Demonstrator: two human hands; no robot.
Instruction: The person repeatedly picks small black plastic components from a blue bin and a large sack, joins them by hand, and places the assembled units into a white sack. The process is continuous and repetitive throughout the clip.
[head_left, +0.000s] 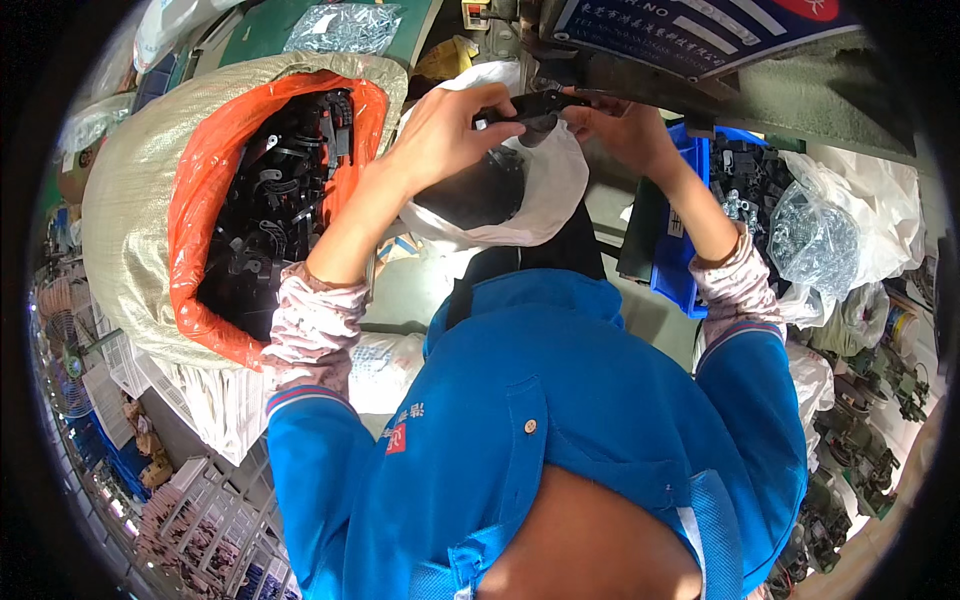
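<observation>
My left hand (450, 132) is closed on a long black part (538, 105), gripping its left end between thumb and fingers. My right hand (630, 135) pinches around the right end of the same part, its fingertips partly in shadow. Both hands are raised at the base of a machine (800, 90) with a blue nameplate (690, 35). Just below them hangs a white bag (560, 190) with dark contents. Left of my left forearm stands a woven sack (130, 200) with an orange liner (190, 230), full of black curved parts (270, 215).
At right, a blue bin (680, 275) holds small black pieces (740, 170). Beside it lies a clear bag of shiny metal pieces (815, 235). Another clear bag (345, 28) rests on a green surface (260, 30) at the far left. Racks (210, 530) stand at the lower left.
</observation>
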